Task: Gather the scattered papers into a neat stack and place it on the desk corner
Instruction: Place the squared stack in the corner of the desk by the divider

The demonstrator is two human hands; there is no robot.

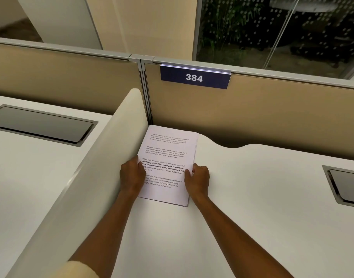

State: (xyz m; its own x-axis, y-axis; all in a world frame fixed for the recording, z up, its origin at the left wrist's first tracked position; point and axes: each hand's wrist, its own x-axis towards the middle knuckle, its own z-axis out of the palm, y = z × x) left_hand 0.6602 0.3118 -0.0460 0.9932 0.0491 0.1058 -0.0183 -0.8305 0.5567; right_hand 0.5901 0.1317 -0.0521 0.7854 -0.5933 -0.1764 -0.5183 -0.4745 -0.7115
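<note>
the paper stack [168, 157] lies flat on the white bench [252, 207], in the centre of the frame. its far end sits in the corner formed by the white side divider [103, 157] at centre left and the tan back panel [272, 109] across the upper middle. this position appears deliberate: the two walls act as stops, so the sheets can be squared against them.

the left hand [132, 174] rests on the stack's left long edge, next to the divider, with its fingers bent over the top sheet. the right hand [198, 177] is at the right long edge, thumb on top of the paper and fingers curled against the side. each grip is closed on the stack from opposite sides. this hold keeps the edges aligned and stops the sheets from fanning out.

the visible sides of the stack look even, with only a slight step in the sheets at the near right corner. no loose sheets are visible elsewhere on the bench.

judgement: gathering is complete and placement is at its final stage. the remaining action is likely a light squaring press, then release of both hands. lifting the hands unevenly could shift the top sheets.
</note>
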